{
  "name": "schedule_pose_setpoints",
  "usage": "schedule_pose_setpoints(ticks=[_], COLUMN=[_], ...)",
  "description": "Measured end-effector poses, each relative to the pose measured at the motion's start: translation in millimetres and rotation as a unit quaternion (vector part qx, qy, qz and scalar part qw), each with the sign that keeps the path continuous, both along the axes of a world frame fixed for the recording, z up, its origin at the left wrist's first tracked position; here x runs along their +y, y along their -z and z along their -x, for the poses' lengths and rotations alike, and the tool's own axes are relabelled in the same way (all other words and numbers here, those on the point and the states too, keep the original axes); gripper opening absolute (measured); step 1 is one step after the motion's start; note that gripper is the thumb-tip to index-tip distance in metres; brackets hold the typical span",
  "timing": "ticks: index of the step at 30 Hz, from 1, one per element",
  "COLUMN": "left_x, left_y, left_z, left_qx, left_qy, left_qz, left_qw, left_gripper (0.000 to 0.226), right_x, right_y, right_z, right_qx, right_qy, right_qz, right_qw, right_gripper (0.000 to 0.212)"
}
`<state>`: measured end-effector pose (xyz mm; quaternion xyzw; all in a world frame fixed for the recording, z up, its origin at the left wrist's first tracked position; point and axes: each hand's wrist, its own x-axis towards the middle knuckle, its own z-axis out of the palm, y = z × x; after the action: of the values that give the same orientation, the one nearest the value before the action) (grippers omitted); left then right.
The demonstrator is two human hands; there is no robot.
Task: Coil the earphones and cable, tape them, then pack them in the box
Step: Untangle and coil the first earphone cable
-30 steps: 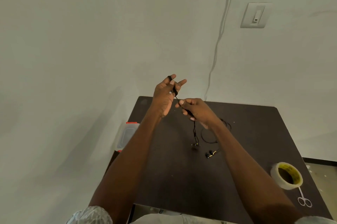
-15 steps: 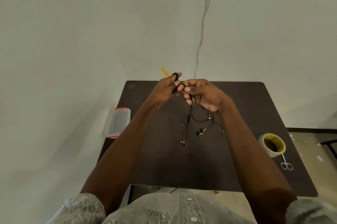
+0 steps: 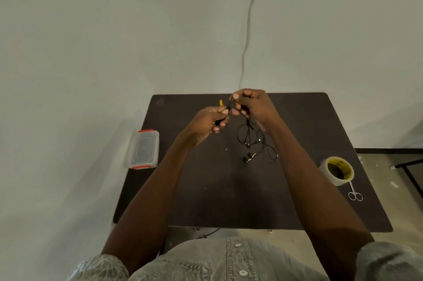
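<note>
Together, left hand (image 3: 209, 120) and right hand (image 3: 253, 105) pinch the earphones (image 3: 250, 143) above the table (image 3: 309, 134).

No text can be read here. The tape roll (image 3: 337, 171), at about 4 o'clock on the table (image 3: 229, 200), carries dark print on its yellow inner ring, but the print is too small and blurred to make out.

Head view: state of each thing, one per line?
Left hand: grips earphone cable.
Right hand: pinches the cable.
Earphone cable: loose, uncoiled, untaped.
Earbuds: lying on table.
Plastic box: lid on.
Tape roll: lying flat.
Scissors: closed.
</note>
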<state>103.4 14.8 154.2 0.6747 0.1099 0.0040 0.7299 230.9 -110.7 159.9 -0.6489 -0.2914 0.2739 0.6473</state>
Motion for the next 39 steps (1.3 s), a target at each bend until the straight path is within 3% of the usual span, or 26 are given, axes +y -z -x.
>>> schedule_pose_setpoints(ticks=[5,9,11,13,16,20,22,24,27,31,34,39], left_x=[4.7,4.7,11.7,21.1,30.6,39.9,40.5,36.5,29.4,29.1,29.3,31.4], left_y=[-2.7,-12.4,-12.4,-7.3,4.3,19.8,24.0,23.5,15.8,13.6,9.0,4.9], left_z=[9.2,8.0,6.9,7.2,10.4,16.4,19.7,22.5,28.1,30.4,30.9,35.4], left_qx=[-0.061,-0.161,-0.187,-0.178,-0.137,-0.071,-0.048,-0.042,-0.023,-0.025,-0.042,-0.058], left_qy=[0.026,-0.051,-0.094,-0.134,-0.171,-0.133,-0.118,-0.091,-0.038,0.009,0.036,0.039], left_qz=[0.161,0.261,0.264,0.215,0.088,-0.105,-0.123,-0.097,0.016,0.098,0.116,0.191], left_qw=[0.985,0.951,0.942,0.951,0.972,0.983,0.984,0.990,0.999,0.995,0.992,0.979], left_gripper=[0.030,0.034,0.031,0.027,0.024,0.022,0.024,0.029,0.029,0.039,0.037,0.029], right_x=[3.5,3.8,-2.1,-9.8,-17.5,-15.5,-11.6,-7.2,-0.1,9.5,11.5,9.4], right_y=[20.8,47.7,51.2,47.9,32.1,-1.4,-18.5,-31.5,-40.5,-31.3,-20.0,-10.4], right_z=[4.3,28.0,42.0,51.2,53.6,46.8,39.8,31.1,19.5,13.8,18.8,32.3], right_qx=[0.018,0.084,0.100,0.110,0.081,0.042,0.016,-0.024,-0.082,-0.104,-0.089,0.019], right_qy=[0.002,-0.044,-0.092,-0.142,-0.199,-0.222,-0.204,-0.175,-0.129,-0.091,-0.089,-0.110], right_qz=[0.017,0.045,0.084,0.108,0.125,0.110,0.098,0.106,0.111,0.091,0.080,0.010], right_qw=[1.000,0.994,0.987,0.978,0.969,0.968,0.974,0.978,0.982,0.986,0.989,0.994], right_gripper=[0.014,0.022,0.033,0.040,0.029,0.011,0.014,0.015,0.014,0.014,0.015,0.020])
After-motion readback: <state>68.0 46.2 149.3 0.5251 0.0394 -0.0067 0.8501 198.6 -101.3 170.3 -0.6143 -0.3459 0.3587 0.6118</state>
